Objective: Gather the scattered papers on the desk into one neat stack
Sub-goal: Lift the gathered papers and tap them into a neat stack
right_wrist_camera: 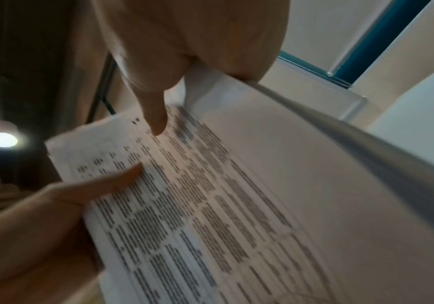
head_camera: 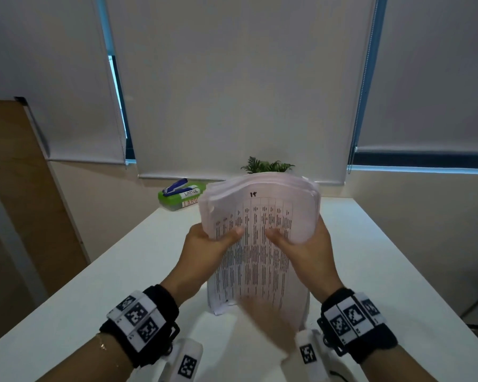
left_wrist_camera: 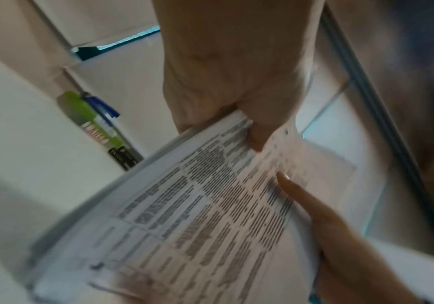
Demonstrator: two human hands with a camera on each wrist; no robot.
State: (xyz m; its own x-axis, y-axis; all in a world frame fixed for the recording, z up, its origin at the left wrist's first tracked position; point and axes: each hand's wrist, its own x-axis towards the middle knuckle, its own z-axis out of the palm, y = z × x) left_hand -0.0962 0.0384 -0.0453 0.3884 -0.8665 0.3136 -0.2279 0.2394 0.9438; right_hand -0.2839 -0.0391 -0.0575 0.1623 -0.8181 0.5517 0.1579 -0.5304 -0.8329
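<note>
A thick stack of printed papers point(head_camera: 257, 244) stands on end above the white desk point(head_camera: 94, 293), its top edge bowed toward me and its lower edge blurred. My left hand point(head_camera: 213, 241) grips the stack's left side, thumb on the front sheet. My right hand point(head_camera: 298, 241) grips the right side the same way. The left wrist view shows the papers point(left_wrist_camera: 210, 216) pinched by my left hand point(left_wrist_camera: 236, 98), with the other hand's thumb on the sheet. In the right wrist view the papers point(right_wrist_camera: 223, 205) are held by my right hand point(right_wrist_camera: 184, 61).
A green box point(head_camera: 181, 198) labelled LARGE with a blue stapler point(head_camera: 174, 186) on top sits at the desk's far left. A small green plant point(head_camera: 268, 164) stands behind the stack. Window blinds fill the far wall; a wooden panel stands at the left.
</note>
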